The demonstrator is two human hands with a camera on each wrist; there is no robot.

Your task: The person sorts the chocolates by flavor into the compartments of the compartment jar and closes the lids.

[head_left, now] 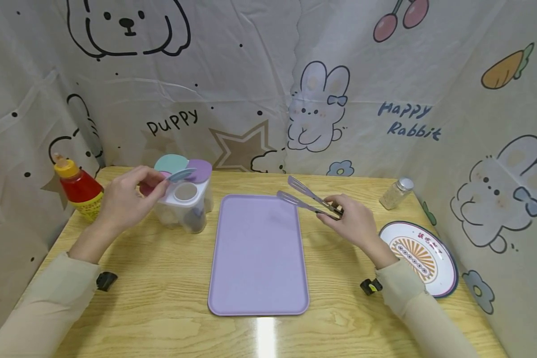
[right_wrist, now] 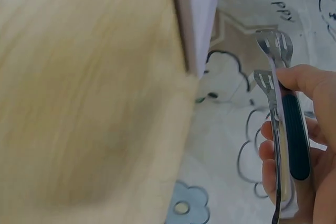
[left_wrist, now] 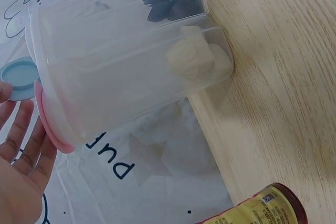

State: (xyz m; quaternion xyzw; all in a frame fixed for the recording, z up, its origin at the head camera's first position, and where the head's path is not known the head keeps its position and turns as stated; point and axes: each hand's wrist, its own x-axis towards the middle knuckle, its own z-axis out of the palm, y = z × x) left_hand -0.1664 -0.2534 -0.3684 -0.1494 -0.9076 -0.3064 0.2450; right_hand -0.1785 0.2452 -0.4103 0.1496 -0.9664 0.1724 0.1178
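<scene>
My left hand (head_left: 127, 196) pinches a raised round blue lid (head_left: 182, 174) on a clear, multi-compartment container (head_left: 165, 214). Beneath that lid a round opening shows in the container's top, while the green and purple lids lie down. Through the container's wall in the left wrist view, dark pieces (left_wrist: 176, 9) and pale lumps (left_wrist: 197, 56) are visible in separate compartments. Metal tongs (head_left: 295, 200) with dark grips are held in my right hand (head_left: 353, 219), their slotted tips apart and pointing left over the tray's upper right corner. Nothing sits between the tips.
A lilac tray (head_left: 259, 253) lies at the table's middle. Behind my left hand stands a red and yellow squeeze bottle (head_left: 82, 191). On the right are a small shaker (head_left: 396, 194) with a metal cap and a patterned oval plate (head_left: 440, 266). Printed cloth walls border the table.
</scene>
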